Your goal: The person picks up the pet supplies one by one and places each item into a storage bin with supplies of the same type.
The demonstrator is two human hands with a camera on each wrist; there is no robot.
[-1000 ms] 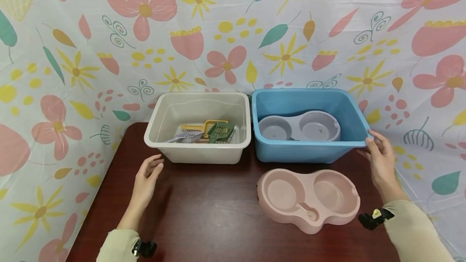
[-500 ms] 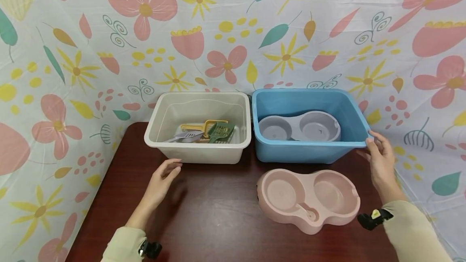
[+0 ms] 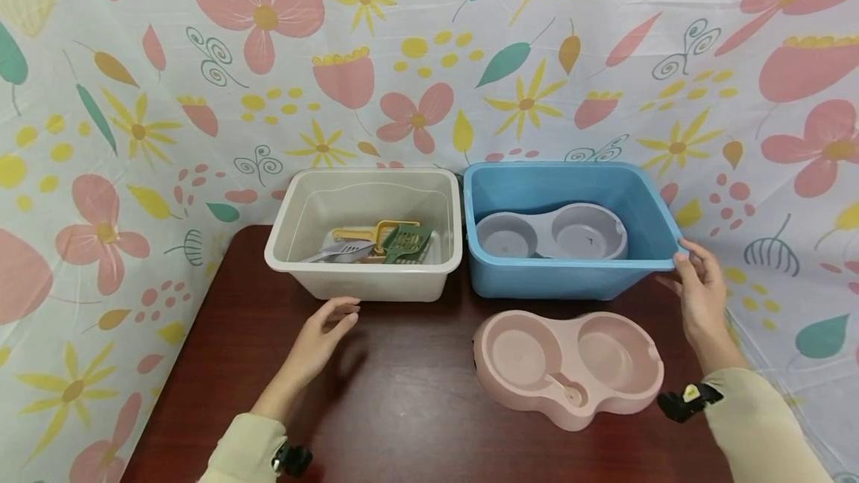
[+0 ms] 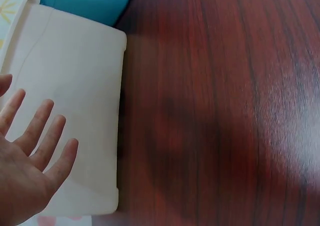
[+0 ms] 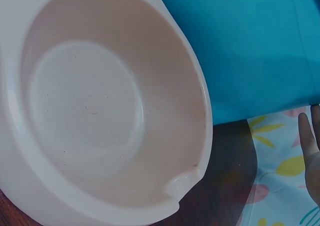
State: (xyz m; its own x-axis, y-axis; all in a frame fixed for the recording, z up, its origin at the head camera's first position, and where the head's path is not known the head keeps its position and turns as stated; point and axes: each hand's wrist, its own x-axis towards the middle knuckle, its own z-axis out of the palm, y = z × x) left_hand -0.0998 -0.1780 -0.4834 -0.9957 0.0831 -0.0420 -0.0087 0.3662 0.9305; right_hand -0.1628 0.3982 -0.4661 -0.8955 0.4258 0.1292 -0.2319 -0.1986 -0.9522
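My left hand (image 3: 321, 345) hovers over the table just in front of the cream plastic bin (image 3: 365, 288), fingers spread and holding nothing. The left wrist view shows its loose fingers against the bin's outer wall. Inside that bin lie a yellow litter scoop (image 3: 353, 235), a green litter scoop (image 3: 406, 242) and a grey-purple scoop (image 3: 344, 249). At the front right corner of the blue bin (image 3: 537, 279), my right hand (image 3: 702, 297) touches the rim with fairly straight fingers. A grey double pet bowl (image 3: 545, 233) sits in the blue bin.
A pink double pet bowl (image 3: 569, 364) rests on the dark red wooden table (image 3: 403, 423), in front of the blue bin. The two bins stand side by side against a flower-patterned cloth (image 3: 429, 43) that also covers the sides.
My left hand has moved right and slightly toward me, from the cream bin's front left corner to before its front wall. The right hand has stayed at the blue bin's corner.
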